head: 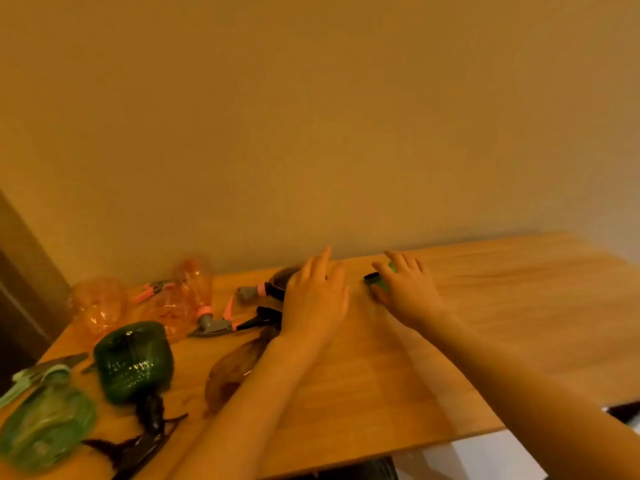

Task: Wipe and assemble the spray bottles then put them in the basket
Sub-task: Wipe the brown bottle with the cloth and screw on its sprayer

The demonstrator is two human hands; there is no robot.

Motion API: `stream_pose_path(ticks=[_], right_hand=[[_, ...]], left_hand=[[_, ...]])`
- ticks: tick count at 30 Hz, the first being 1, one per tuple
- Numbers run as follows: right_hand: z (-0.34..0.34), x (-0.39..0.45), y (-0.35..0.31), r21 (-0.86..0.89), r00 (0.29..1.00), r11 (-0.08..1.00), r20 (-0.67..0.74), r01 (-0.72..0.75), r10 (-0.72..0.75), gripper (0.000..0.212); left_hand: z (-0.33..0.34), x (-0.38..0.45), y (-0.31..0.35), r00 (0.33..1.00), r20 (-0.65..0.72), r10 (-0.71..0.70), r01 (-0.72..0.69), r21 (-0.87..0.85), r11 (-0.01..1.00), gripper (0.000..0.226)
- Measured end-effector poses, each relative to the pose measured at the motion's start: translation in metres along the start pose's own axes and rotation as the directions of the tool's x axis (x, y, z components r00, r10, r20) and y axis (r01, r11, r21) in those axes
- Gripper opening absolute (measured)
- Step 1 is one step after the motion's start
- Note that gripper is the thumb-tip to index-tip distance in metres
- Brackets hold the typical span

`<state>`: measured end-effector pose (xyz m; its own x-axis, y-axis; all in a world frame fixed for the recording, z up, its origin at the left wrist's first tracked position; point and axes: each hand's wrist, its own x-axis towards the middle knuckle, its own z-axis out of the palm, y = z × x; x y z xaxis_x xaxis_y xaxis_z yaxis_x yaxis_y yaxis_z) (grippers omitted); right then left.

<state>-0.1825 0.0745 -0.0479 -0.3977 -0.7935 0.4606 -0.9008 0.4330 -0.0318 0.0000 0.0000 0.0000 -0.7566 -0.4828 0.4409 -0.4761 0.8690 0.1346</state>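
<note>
Already risky: left hand [313, 299] fingers straight, resting over dark bottle [277, 284]. Right hand [407, 289] fingers curled on small green object [381, 280], identity unclear. Bottle may roll from under fingertips. No basket visible.

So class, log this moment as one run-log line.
left hand: on dark bottle | right hand: over green object | basket: unseen
</note>
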Motion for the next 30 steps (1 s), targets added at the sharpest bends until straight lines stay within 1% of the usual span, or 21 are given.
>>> stream_pose_path(ticks=[1, 3, 5, 7, 9, 12, 14, 17, 20, 24, 25, 28, 30], right_hand=[[0.006, 0.001, 0.005, 0.021, 1.0, 1.0, 0.03, -0.008, 0.008, 0.04], [0.016, 0.0, 0.013, 0.032, 0.995, 0.999, 0.093, -0.043, 0.04, 0.042], [0.026, -0.003, 0.021, 0.064, 0.978, 0.992, 0.183, -0.111, 0.097, 0.041], [0.034, -0.007, 0.026, 0.156, 0.962, 0.97, 0.228, -0.188, 0.15, 0.039], [0.04, -0.01, 0.028, 0.233, 0.964, 0.95, 0.214, -0.206, 0.156, 0.036], [0.043, -0.013, 0.028, 0.285, 0.971, 0.935, 0.171, -0.212, 0.168, 0.03], [0.043, -0.015, 0.029, 0.299, 0.968, 0.928, 0.181, -0.224, 0.176, 0.032], [0.042, -0.023, 0.03, 0.291, 0.979, 0.94, 0.149, -0.181, 0.142, 0.032], [0.037, -0.037, 0.027, 0.336, 0.987, 0.932, 0.128, -0.135, 0.097, 0.027], [0.027, -0.059, 0.019, 0.385, 0.984, 0.915, 0.165, -0.122, 0.061, 0.02], [0.024, -0.065, 0.017, 0.411, 0.985, 0.904, 0.165, -0.119, 0.054, 0.025], [0.02, -0.079, 0.009, 0.477, 0.988, 0.875, 0.155, -0.081, 0.007, 0.054], [0.018, -0.086, 0.004, 0.451, 0.986, 0.892, 0.161, -0.04, -0.037, 0.057]], left_hand=[[0.004, 0.0, 0.001, 0.999, 0.05, -0.018, 0.017, 0.016, 1.0, 0.042], [0.01, -0.002, 0.004, 1.0, 0.008, -0.016, 0.016, -0.001, 1.0, 0.041], [0.019, -0.005, 0.005, 1.0, 0.009, -0.008, 0.008, -0.004, 1.0, 0.041], [0.028, -0.009, 0.006, 0.996, 0.089, -0.02, 0.022, -0.024, 0.999, 0.044], [0.033, -0.014, 0.005, 0.986, 0.163, -0.032, 0.037, -0.03, 0.999, 0.046], [0.04, -0.023, 0.005, 0.965, 0.26, -0.041, 0.045, -0.009, 0.999, 0.046], [0.05, -0.029, 0.003, 0.95, 0.306, -0.057, 0.059, 0.004, 0.998, 0.047], [0.063, -0.034, 0.001, 0.937, 0.338, -0.091, 0.093, 0.01, 0.996, 0.046], [0.072, -0.039, 0.002, 0.926, 0.361, -0.109, 0.12, -0.006, 0.993, 0.045], [0.076, -0.046, 0.0, 0.933, 0.34, -0.116, 0.134, -0.032, 0.99, 0.041], [0.076, -0.046, -0.001, 0.937, 0.331, -0.114, 0.134, -0.038, 0.99, 0.041], [0.077, -0.047, -0.002, 0.943, 0.311, -0.117, 0.147, -0.075, 0.986, 0.041], [0.077, -0.048, -0.002, 0.949, 0.294, -0.114, 0.145, -0.087, 0.986, 0.039]])
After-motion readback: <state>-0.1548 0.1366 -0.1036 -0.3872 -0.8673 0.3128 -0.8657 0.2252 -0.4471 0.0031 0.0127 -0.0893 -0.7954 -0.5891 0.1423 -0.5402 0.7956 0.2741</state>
